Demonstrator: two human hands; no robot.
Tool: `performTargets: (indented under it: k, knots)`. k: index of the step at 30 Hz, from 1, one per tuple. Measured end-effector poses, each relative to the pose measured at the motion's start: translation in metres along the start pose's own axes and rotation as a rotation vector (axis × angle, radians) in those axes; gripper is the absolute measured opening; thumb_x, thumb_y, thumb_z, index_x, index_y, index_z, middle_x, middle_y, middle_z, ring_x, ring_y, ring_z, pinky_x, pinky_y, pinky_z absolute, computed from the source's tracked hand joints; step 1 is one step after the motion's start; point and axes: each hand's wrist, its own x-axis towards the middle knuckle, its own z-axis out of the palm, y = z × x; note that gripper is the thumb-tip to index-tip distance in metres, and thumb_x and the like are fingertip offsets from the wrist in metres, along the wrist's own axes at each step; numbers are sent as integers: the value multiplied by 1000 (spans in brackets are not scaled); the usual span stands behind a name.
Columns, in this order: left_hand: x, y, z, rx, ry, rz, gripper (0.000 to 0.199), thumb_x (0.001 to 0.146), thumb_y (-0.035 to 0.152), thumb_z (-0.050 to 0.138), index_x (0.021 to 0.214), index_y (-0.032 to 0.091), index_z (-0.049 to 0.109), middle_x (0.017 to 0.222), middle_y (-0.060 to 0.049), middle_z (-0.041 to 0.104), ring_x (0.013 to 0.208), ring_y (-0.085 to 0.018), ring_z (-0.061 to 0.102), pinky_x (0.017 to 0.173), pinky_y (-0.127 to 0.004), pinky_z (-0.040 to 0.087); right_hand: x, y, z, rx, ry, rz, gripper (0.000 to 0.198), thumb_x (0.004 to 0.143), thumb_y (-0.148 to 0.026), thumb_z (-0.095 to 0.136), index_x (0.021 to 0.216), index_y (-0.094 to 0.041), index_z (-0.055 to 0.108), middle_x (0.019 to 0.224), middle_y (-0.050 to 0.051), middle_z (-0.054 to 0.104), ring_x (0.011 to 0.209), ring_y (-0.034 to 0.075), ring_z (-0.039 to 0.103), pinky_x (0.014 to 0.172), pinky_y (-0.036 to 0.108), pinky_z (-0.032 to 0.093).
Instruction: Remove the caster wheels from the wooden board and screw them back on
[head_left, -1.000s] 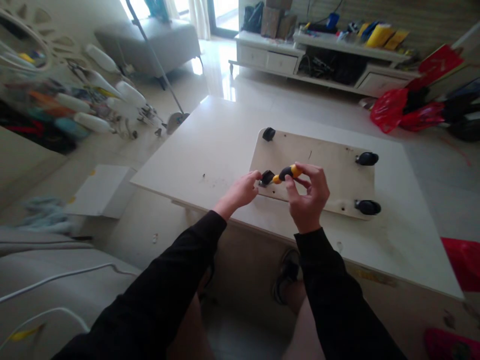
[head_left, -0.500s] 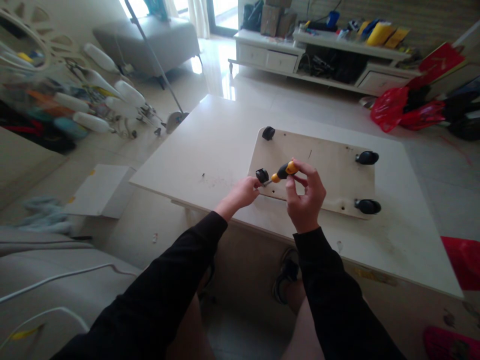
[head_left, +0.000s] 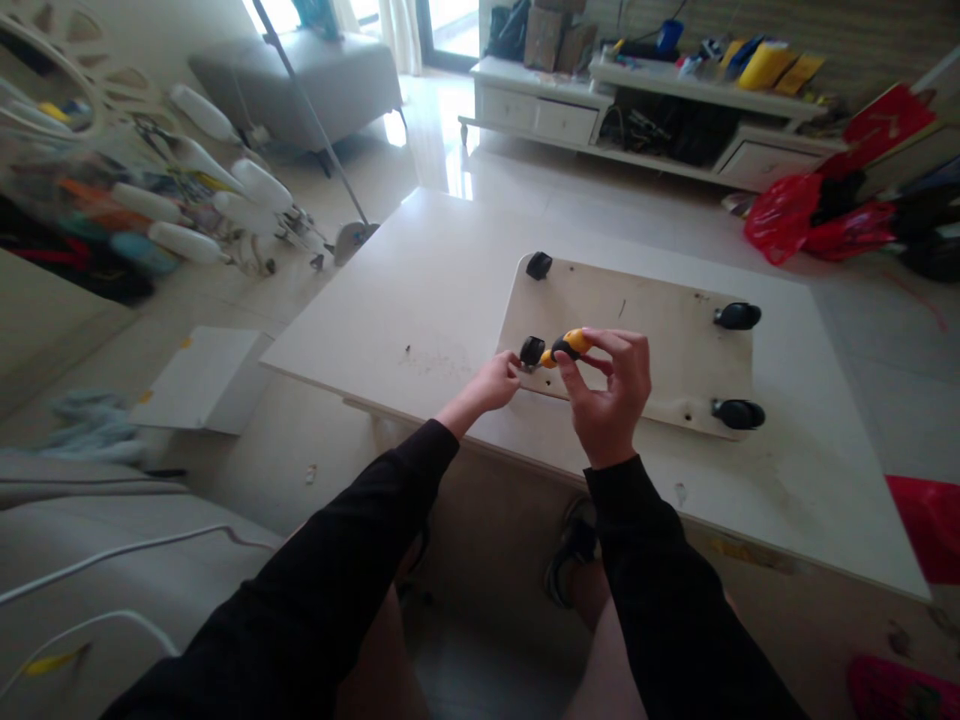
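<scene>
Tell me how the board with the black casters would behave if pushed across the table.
The board would probably slide rather than roll, since its casters point up. It is likely stiff, judging by its flat, straight-edged panel shape. Tipping seems unlikely, as its broad face lies on the white table.

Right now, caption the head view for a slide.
Right hand angles a yellow-and-black screwdriver toward a black caster on a pale board, left hand beside it.
</scene>
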Motion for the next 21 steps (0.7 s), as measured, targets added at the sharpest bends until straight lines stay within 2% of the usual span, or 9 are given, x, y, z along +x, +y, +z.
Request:
performTargets:
  k: [2, 6, 10, 14, 21]
  knots:
    - [0, -1, 1, -21, -4, -19, 35, 91, 3, 58, 123, 10, 69, 105, -13, 75, 84, -19, 65, 80, -32, 51, 0, -1, 1, -6, -3, 16, 27, 95, -27, 75, 121, -30, 68, 111, 2, 69, 103, 18, 74, 77, 34, 74]
    - [3, -3, 8, -136, -39, -24, 33, 87, 1, 59, 116, 12, 70, 101, -10, 75, 81, -17, 65, 79, -31, 52, -1, 0, 1, -6, -20, 2, 33, 98, -20, 66, 130, -29, 65, 122, 4, 74, 115, 19, 76, 85, 35, 74]
    - [9, -8, 12, -197, -11, -9, 30, 88, 1, 59, 114, 11, 68, 103, -10, 74, 81, -16, 64, 81, -30, 52, 0, 0, 1, -14, -23, -23, 30, 96, -22, 68, 126, -29, 65, 121, 5, 72, 115, 20, 74, 80, 34, 74]
    - [9, -9, 12, -205, 28, -19, 43, 87, 2, 61, 129, 12, 61, 101, -9, 73, 82, -16, 65, 80, -31, 51, 1, -1, -1, -36, -8, 18, 25, 95, -29, 75, 118, -30, 66, 112, 3, 68, 104, 18, 73, 73, 33, 74]
    - [5, -3, 10, -96, 34, -14, 35, 89, 3, 60, 122, 13, 61, 98, -9, 72, 81, -17, 63, 78, -32, 50, 2, -1, -2, -51, 1, 47, 22, 96, -29, 74, 116, -28, 66, 109, 2, 67, 101, 17, 72, 72, 31, 73]
